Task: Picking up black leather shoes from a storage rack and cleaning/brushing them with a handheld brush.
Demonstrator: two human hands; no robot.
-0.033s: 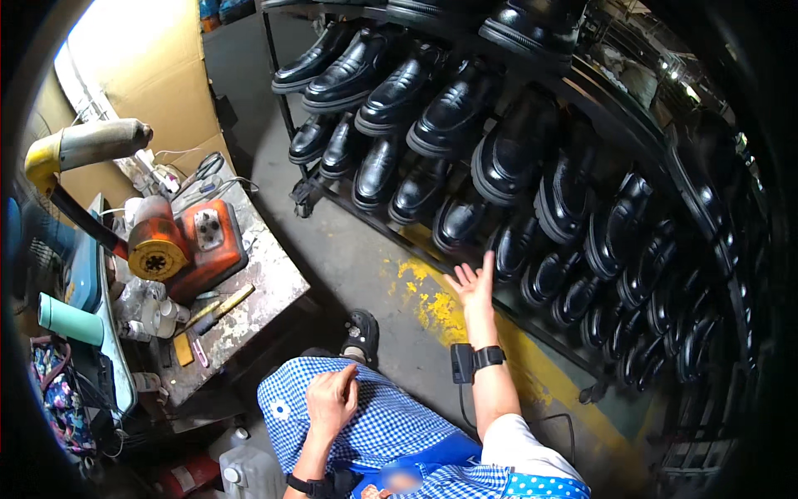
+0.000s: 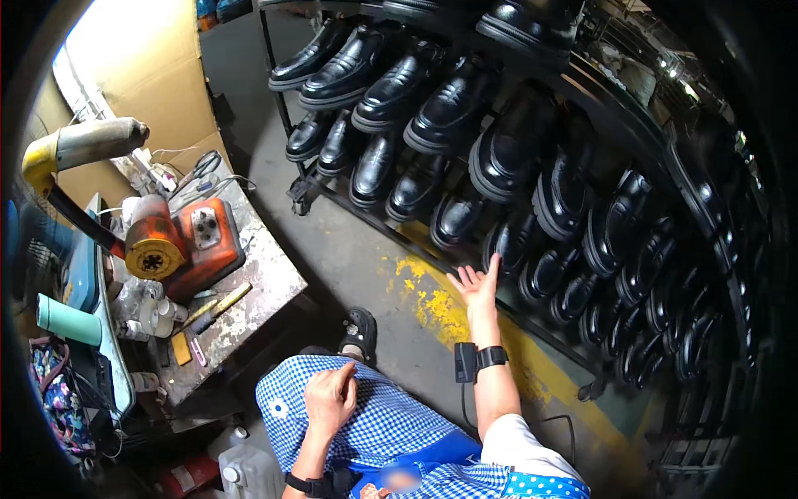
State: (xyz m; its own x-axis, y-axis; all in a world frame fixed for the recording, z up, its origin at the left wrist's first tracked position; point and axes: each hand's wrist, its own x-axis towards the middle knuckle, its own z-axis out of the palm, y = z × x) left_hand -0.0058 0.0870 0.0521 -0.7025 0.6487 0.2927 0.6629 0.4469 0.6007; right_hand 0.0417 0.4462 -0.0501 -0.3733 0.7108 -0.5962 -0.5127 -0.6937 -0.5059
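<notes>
My right hand [image 2: 478, 291] is stretched out palm up with fingers spread, and nothing lies in it. It is in front of the lower row of black leather shoes [image 2: 509, 241] on a dark wheeled rack [image 2: 378, 223]; I cannot tell if a fingertip touches one. Above my lap, my left hand [image 2: 331, 397] is closed with fingers curled in. Its palm side is hidden, so anything inside does not show. Under it is a blue-and-white checked apron [image 2: 378, 416]. A strap with a small black box [image 2: 465, 363] sits on my right wrist.
At left stands a worn workbench [image 2: 270, 283] with an orange machine [image 2: 212, 241], a brush [image 2: 229, 301], scissors [image 2: 206, 165] and small bottles. A mint-green tumbler [image 2: 71, 320] lies beside it. White plastic jugs [image 2: 249, 470] stand below. Yellow paint [image 2: 432, 299] marks the floor.
The view has shifted very slightly. Both hands keep the same pose, and nothing has been taken up or put down.
</notes>
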